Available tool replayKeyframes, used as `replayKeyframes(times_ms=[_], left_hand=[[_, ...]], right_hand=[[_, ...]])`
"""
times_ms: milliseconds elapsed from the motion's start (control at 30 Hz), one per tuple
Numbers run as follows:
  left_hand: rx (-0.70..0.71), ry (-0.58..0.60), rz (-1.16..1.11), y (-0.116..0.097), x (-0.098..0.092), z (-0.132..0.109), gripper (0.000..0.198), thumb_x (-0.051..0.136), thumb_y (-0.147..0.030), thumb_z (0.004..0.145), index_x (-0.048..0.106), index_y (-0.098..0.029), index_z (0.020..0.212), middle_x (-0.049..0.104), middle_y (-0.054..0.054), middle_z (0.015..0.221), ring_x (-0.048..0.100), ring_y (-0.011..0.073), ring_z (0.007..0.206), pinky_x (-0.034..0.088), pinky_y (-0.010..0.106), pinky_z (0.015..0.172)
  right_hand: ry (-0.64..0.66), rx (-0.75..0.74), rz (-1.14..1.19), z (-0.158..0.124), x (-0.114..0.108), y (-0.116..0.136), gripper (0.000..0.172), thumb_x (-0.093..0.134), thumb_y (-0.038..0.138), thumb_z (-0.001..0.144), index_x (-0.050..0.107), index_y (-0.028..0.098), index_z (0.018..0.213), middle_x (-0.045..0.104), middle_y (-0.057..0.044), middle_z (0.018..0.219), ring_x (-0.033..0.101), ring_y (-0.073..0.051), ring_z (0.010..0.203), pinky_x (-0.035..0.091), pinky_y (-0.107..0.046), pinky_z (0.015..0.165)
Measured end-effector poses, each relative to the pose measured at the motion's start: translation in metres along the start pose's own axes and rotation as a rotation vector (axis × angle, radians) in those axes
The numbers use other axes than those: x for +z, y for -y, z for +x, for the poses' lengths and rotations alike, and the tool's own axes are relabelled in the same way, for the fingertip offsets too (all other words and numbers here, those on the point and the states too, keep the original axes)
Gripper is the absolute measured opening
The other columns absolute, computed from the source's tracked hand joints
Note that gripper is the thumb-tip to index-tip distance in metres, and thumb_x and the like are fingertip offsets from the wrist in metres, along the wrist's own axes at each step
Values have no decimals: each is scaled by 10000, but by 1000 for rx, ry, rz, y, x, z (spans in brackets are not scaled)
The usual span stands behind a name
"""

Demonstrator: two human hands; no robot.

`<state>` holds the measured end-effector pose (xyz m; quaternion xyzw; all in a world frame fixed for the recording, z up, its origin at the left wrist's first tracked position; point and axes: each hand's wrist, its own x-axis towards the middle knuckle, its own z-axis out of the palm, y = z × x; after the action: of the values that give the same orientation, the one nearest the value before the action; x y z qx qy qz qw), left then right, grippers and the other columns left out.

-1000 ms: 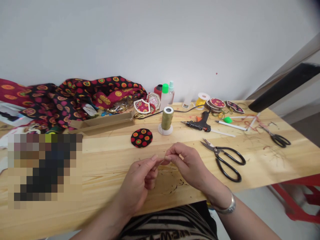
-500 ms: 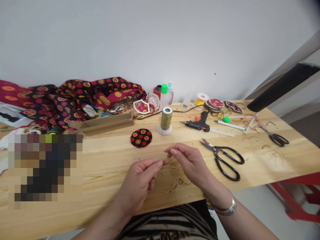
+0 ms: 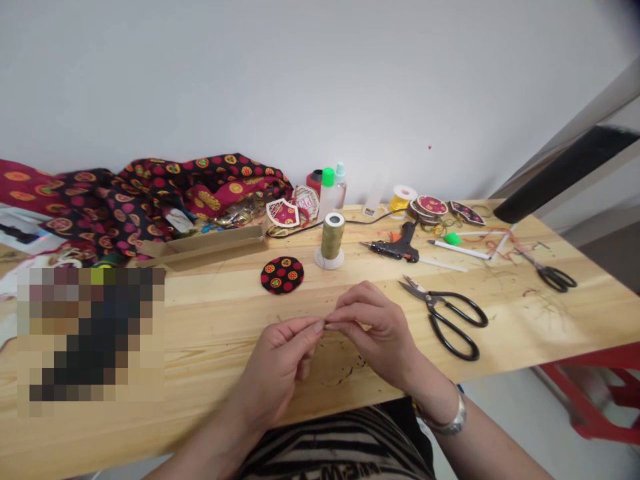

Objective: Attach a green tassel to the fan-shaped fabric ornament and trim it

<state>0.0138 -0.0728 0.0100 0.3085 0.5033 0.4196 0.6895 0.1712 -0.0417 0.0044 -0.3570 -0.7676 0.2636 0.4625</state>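
My left hand [image 3: 285, 353] is closed in a pinch, thumb pressed against the index finger. Fingertip to fingertip with it, my right hand [image 3: 375, 330] pinches too. Whatever lies between the fingertips is too small to make out. Beyond the hands stands an upright spool of olive-green thread [image 3: 333, 240] on a white base. A round black fabric disc with red and orange flowers [image 3: 282, 275] lies left of the spool. Black-handled scissors [image 3: 443, 313] rest open on the table, to the right of my right hand.
Behind the spool are a glue gun [image 3: 400, 247], a green-capped bottle [image 3: 329, 193] and a yellow spool [image 3: 401, 200]. Patterned cloth [image 3: 165, 187] is heaped at the back left beside an open cardboard box [image 3: 215, 247]. Smaller scissors [image 3: 555, 277] lie far right, among thread scraps.
My right hand has moved slightly left and its fingertips now meet those of my left hand. The left hand has stayed nearly in place.
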Motion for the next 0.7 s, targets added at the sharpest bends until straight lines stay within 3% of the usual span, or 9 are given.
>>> replayKeyframes(times_ms=[133,400,533,633,700], left_hand=[[-31,0,-40,0,0,0,233,691,-368,706,674,-141,655,286,-82,480,182,61,460,154,178,392],[-90,-36,-160,-1,-1,0,289,646,-379,747,723,-126,864,239,-84,539,140,59,484,116,175,414],[-83,-29,-164,-1,-2,0,303,634,-370,757,726,-116,894,243,-80,557,135,54,483,110,175,411],[-79,-25,-170,0,-2,-1,302,633,-374,757,729,-122,893,237,-80,563,134,55,486,105,175,412],[-80,-20,-176,1,-2,-1,310,637,-384,752,732,-122,888,227,-80,565,133,57,490,103,176,413]], right_hand=[[45,-44,-69,2,-3,3,118,570,113,839,652,167,775,615,-43,753,514,-157,766,454,-298,697],[64,89,-79,2,-8,4,131,536,105,854,559,167,742,573,-23,755,510,-149,764,431,-291,697],[0,158,-71,2,-10,1,134,550,95,844,568,174,736,567,-7,733,523,-141,745,434,-279,687],[-24,121,-42,1,-10,2,101,558,106,847,620,183,869,591,-23,835,541,-148,835,446,-292,754],[22,73,-1,-1,-9,3,179,607,136,824,630,196,991,584,-41,952,531,-161,934,444,-310,827]])
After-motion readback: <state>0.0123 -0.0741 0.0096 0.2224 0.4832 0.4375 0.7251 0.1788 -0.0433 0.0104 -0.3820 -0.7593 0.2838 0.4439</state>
